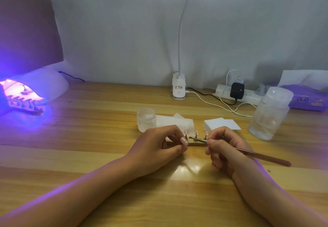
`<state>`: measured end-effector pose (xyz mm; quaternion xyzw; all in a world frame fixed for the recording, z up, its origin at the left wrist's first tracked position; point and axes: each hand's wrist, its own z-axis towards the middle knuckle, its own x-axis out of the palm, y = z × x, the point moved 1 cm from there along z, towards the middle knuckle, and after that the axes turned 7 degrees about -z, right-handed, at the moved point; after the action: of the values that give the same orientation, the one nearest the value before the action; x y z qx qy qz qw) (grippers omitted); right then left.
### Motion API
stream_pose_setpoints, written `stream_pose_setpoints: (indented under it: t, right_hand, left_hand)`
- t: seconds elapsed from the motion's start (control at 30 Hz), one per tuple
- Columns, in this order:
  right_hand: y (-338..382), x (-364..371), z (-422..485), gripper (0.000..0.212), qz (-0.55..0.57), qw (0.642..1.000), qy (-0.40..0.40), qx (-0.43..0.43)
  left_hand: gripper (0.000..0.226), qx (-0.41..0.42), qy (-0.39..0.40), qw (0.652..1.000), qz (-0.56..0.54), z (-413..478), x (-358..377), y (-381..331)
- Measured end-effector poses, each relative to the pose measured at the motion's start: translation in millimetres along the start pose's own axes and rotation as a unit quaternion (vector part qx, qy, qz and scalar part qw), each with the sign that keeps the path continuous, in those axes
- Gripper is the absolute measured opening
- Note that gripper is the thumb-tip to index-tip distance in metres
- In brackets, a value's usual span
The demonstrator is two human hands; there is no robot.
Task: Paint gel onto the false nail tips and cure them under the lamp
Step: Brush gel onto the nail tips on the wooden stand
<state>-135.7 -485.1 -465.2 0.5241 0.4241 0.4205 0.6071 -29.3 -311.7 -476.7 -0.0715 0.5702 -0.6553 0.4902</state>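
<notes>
A dark holder bar [196, 144] lies on the wooden table, with pink false nail tips [196, 132] standing on small pegs. My left hand [158, 146] pinches the bar's left end. My right hand [225, 148] grips a thin brown brush [262, 156] like a pen, its bristle end [190, 138] close to the tips in the middle of the bar. At the far left the white curing lamp [44, 84] glows violet, and another rack of tips [24, 105] lies under its opening. A small clear gel jar [146, 119] stands just behind my left hand.
White wipes [175, 122] and a white pad stack [220, 123] lie behind the holder. A clear plastic bottle [269, 113] stands at the right. At the back are a clip desk lamp [178, 88], a power strip [236, 93] with cables, and a purple tissue pack [308, 98].
</notes>
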Motion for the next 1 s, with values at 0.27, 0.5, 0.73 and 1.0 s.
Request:
stream_pose_setpoints:
  t: [0.27,0.5,0.73,1.0]
  right_hand:
    - [1.8,-3.2,5.7,0.005,0.047,0.999,-0.001,0.017]
    - [3.3,-2.2,4.2,0.012,0.049,0.999,-0.001,0.01]
    - [2.3,0.4,-1.1,0.014,0.015,1.0,-0.02,-0.016]
    - [4.3,2.9,-5.3,0.008,0.019,1.0,-0.003,-0.016]
  left_hand:
    - [0.01,0.008,-0.001,1.0,0.006,0.2,-1.5,0.5]
    - [0.004,0.013,-0.01,1.0,0.004,-0.5,-2.0,0.4]
    - [0.009,0.016,-0.021,1.0,0.006,-0.5,-0.9,1.7]
    - [0.007,0.033,-0.02,0.999,0.018,-0.8,-1.0,1.1]
